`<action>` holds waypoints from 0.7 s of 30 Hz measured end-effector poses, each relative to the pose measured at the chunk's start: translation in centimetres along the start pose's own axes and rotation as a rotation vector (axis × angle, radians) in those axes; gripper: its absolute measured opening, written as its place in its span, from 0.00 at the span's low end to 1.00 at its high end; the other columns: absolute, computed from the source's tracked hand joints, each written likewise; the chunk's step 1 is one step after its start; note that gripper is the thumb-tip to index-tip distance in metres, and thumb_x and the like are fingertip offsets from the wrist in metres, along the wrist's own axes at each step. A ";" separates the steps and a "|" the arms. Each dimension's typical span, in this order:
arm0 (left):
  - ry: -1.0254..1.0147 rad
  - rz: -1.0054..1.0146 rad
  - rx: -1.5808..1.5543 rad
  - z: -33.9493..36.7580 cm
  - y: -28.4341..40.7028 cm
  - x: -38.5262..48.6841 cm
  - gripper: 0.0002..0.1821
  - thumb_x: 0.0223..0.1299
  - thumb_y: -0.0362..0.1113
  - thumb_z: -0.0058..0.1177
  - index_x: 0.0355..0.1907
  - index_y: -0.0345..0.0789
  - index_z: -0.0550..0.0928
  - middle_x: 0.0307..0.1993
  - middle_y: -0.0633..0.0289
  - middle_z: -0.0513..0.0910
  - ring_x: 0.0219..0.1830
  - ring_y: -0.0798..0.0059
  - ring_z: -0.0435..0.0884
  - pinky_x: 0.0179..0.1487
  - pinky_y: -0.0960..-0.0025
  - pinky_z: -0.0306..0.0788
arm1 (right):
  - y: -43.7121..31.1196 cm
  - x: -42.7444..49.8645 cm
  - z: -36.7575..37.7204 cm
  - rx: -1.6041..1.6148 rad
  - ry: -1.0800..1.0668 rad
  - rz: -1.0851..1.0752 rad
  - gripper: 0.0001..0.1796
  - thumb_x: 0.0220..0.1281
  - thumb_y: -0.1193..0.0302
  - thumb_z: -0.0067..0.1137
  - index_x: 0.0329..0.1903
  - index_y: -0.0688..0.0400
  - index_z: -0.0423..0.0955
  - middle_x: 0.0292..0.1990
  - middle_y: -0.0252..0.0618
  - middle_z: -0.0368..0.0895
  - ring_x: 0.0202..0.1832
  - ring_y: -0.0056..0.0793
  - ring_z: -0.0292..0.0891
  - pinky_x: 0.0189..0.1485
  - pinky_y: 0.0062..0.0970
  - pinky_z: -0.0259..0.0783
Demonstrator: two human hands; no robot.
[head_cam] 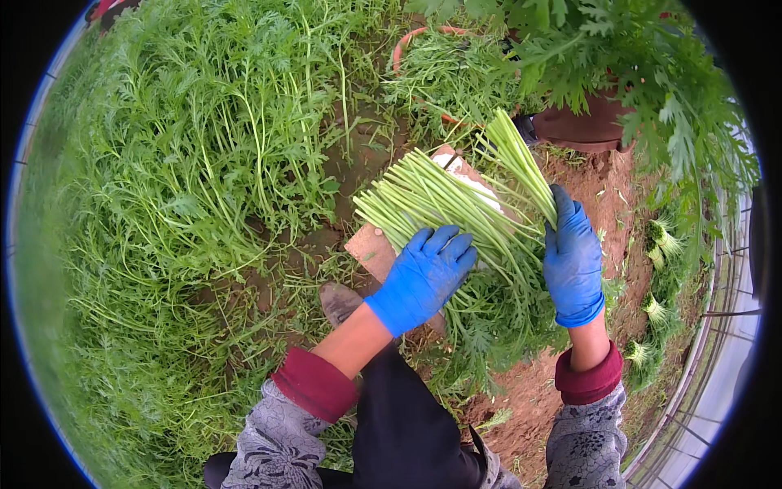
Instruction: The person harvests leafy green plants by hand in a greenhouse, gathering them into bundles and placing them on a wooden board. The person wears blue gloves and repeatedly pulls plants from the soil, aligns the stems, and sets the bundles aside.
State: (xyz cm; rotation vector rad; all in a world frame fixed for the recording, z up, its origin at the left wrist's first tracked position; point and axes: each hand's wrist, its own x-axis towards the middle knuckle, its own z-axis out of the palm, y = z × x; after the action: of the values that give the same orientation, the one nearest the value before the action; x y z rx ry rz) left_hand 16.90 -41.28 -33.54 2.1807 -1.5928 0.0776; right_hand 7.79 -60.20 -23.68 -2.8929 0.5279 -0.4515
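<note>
A pile of cut leafy green stems (427,195) lies across a small wooden board (372,250), cut ends toward the upper left and feathery leaves toward the lower right. My left hand (427,269), in a blue glove, rests on the pile with its fingers curved over the stems; whether they grip any is hidden. In my blue-gloved right hand (573,257), a smaller bunch of stems (519,159) is held, its cut ends pointing up and left. Under that hand, the bunch's leafy end cannot be told from the pile's foliage.
Dense leafy plants (201,153) stand on the left. An orange rim (403,49) borders loose greens at the top. Large foliage (647,67) overhangs the upper right, near a person's brown-clad leg (580,125). Several bundles (657,312) lie by the curved plastic wall (727,348).
</note>
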 end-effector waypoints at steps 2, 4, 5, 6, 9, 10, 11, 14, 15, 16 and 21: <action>0.044 0.011 -0.022 0.3 0.3 0.5 0.29 0.50 0.42 0.61 0.58 0.44 0.74 0.57 0.66 0.72 0.61 0.66 0.69 0.64 0.58 0.63 | -0.1 -0.1 -0.2 -0.031 -0.011 -0.025 0.29 0.53 0.82 0.49 0.62 0.64 0.64 0.45 0.54 0.75 0.45 0.55 0.73 0.46 0.44 0.71; 0.057 -0.008 -0.022 0.3 -0.1 0.7 0.31 0.51 0.44 0.61 0.61 0.45 0.73 0.57 0.66 0.72 0.62 0.66 0.68 0.64 0.58 0.62 | -0.4 0.0 -0.4 -0.045 -0.025 -0.047 0.30 0.54 0.81 0.50 0.63 0.65 0.62 0.45 0.54 0.74 0.45 0.54 0.72 0.47 0.44 0.71; 0.036 -0.026 -0.014 0.1 -0.4 0.7 0.32 0.51 0.45 0.61 0.62 0.46 0.72 0.57 0.66 0.73 0.62 0.65 0.68 0.64 0.58 0.62 | -0.7 0.0 -0.4 -0.053 -0.028 -0.045 0.30 0.54 0.82 0.49 0.63 0.65 0.62 0.44 0.54 0.74 0.45 0.54 0.72 0.47 0.44 0.71; 0.014 -0.043 -0.006 -0.1 -0.7 0.7 0.33 0.51 0.46 0.61 0.63 0.46 0.72 0.57 0.66 0.73 0.62 0.65 0.68 0.65 0.57 0.62 | -0.9 0.0 -0.6 -0.054 -0.038 -0.045 0.30 0.54 0.82 0.49 0.63 0.65 0.62 0.44 0.54 0.74 0.45 0.54 0.72 0.46 0.44 0.71; -0.067 -0.081 0.038 -0.7 -0.8 0.6 0.33 0.52 0.47 0.61 0.63 0.47 0.72 0.59 0.65 0.72 0.64 0.64 0.67 0.65 0.57 0.61 | -1.6 0.1 -0.8 -0.051 -0.034 -0.046 0.31 0.54 0.82 0.49 0.64 0.65 0.61 0.43 0.54 0.74 0.44 0.54 0.72 0.46 0.44 0.70; -0.045 -0.098 0.058 -0.8 -0.5 0.7 0.32 0.52 0.47 0.60 0.63 0.47 0.72 0.60 0.64 0.72 0.64 0.64 0.67 0.65 0.57 0.61 | -1.8 0.1 -0.8 -0.048 -0.029 -0.053 0.31 0.54 0.82 0.49 0.64 0.65 0.61 0.43 0.54 0.74 0.44 0.54 0.72 0.46 0.44 0.70; -0.119 -0.137 0.064 -0.9 -0.2 0.8 0.31 0.52 0.47 0.60 0.62 0.46 0.73 0.61 0.64 0.71 0.64 0.64 0.67 0.65 0.57 0.61 | -1.8 0.1 -0.8 -0.044 -0.022 -0.053 0.32 0.53 0.83 0.49 0.64 0.65 0.61 0.43 0.54 0.74 0.44 0.54 0.72 0.46 0.44 0.70; 0.121 -0.026 -0.100 -0.3 0.8 1.4 0.28 0.54 0.46 0.59 0.59 0.46 0.75 0.64 0.64 0.70 0.65 0.65 0.67 0.65 0.57 0.61 | -1.7 -0.1 -0.7 -0.027 -0.014 -0.046 0.32 0.53 0.83 0.49 0.64 0.65 0.61 0.43 0.54 0.74 0.44 0.54 0.73 0.46 0.44 0.71; 0.044 -0.015 -0.059 0.0 0.9 1.4 0.27 0.54 0.46 0.59 0.59 0.46 0.75 0.64 0.64 0.69 0.65 0.65 0.66 0.66 0.57 0.61 | -1.7 -0.2 -0.6 -0.015 -0.016 -0.049 0.32 0.52 0.83 0.49 0.64 0.65 0.62 0.43 0.54 0.74 0.44 0.54 0.73 0.46 0.44 0.71; -0.037 0.002 -0.071 0.2 0.7 1.2 0.27 0.55 0.46 0.59 0.59 0.46 0.76 0.65 0.64 0.69 0.66 0.66 0.66 0.66 0.57 0.61 | -1.6 -0.3 -0.5 0.009 -0.014 -0.049 0.32 0.52 0.84 0.49 0.64 0.65 0.62 0.43 0.54 0.74 0.44 0.54 0.73 0.46 0.44 0.71; -0.147 0.010 -0.130 0.4 0.3 -0.1 0.25 0.58 0.43 0.56 0.59 0.45 0.75 0.65 0.63 0.69 0.67 0.66 0.65 0.67 0.56 0.60 | -1.8 -0.5 -0.6 0.017 -0.004 -0.068 0.33 0.51 0.84 0.49 0.64 0.65 0.63 0.43 0.54 0.74 0.44 0.54 0.73 0.47 0.44 0.71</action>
State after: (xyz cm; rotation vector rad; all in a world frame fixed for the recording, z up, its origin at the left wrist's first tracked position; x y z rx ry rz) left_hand 16.52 -41.42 -33.84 2.1198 -1.6385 -0.1822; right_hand 7.69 -58.45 -22.84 -2.9017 0.4248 -0.4577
